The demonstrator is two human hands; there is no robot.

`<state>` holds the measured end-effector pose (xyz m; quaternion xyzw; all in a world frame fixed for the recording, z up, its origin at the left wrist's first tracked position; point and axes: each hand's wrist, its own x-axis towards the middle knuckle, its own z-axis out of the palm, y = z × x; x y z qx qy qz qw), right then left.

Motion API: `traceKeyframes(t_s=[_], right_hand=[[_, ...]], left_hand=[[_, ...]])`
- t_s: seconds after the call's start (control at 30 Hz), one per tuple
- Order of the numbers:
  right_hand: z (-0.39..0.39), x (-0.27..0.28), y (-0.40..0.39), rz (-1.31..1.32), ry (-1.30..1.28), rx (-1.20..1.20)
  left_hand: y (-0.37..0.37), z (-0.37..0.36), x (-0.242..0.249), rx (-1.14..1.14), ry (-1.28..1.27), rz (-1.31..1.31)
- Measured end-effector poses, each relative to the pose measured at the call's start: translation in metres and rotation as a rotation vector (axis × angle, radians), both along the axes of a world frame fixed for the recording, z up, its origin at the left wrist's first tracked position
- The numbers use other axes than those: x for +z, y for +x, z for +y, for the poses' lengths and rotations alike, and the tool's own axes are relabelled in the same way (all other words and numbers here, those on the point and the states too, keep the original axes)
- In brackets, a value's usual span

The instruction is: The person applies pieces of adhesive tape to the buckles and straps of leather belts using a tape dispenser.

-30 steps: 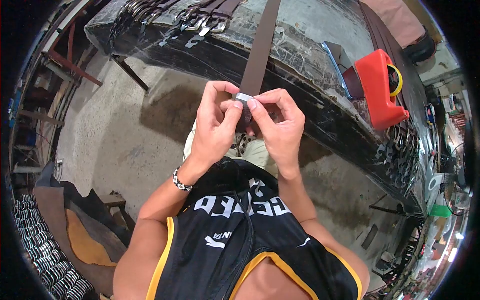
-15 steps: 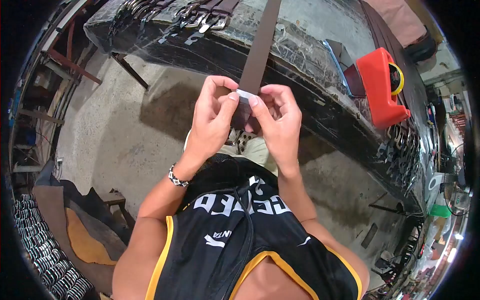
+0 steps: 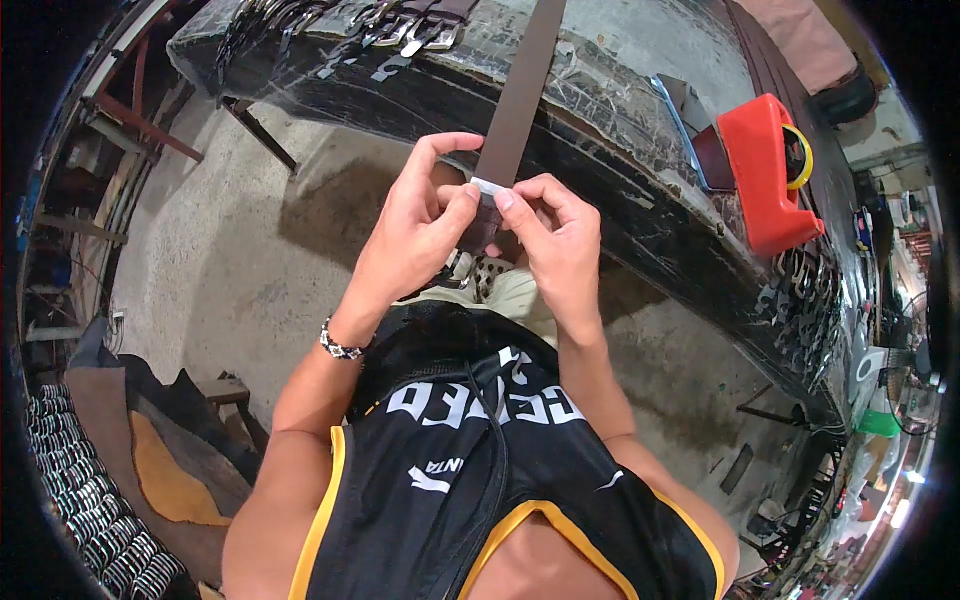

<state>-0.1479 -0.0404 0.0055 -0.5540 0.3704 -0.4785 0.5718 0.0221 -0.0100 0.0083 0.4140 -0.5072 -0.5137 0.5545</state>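
Observation:
A long brown strap (image 3: 520, 100) runs from the black-covered table down to my hands. A whitish band (image 3: 488, 188) lies across it near its lower end. My left hand (image 3: 420, 220) pinches the band's left end between thumb and a bent finger, with its index finger lifted against the strap's left edge. On the right side, my right hand (image 3: 555, 225) presses its thumb on the band, its other fingers curled behind. Below the band, a darker piece of the strap hangs between my hands.
On the table (image 3: 620, 130) a red tape dispenser (image 3: 755, 175) stands at the right, beside a blue-edged item (image 3: 690, 130). Belts with metal buckles (image 3: 420, 35) lie at the far edge. More buckles (image 3: 805, 290) hang at right. Stacked striped pieces (image 3: 95, 500) sit lower left.
My left index finger has lifted and straightened along the strap's edge. The left wrist has shifted slightly left. Both thumbs remain at the whitish band.

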Motion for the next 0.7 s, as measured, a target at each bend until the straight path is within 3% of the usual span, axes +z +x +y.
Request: traceKeyframes(t_s=[0.13,0.23,0.33,0.7], right_hand=[[0.001,-0.002,0.003,-0.053,0.057,0.003],[-0.003,-0.006,0.002,0.095,-0.088,-0.057],[-0.003,-0.004,0.002,0.159,-0.148,-0.096],[0.000,-0.003,0.002,0.175,-0.125,-0.073]], left_hand=[[-0.003,0.001,0.006,-0.020,0.060,0.093],[0.001,0.002,0.005,0.069,0.094,-0.052],[0.010,-0.005,-0.008,0.013,0.155,0.008],[0.018,-0.005,-0.003,-0.012,0.123,-0.113]])
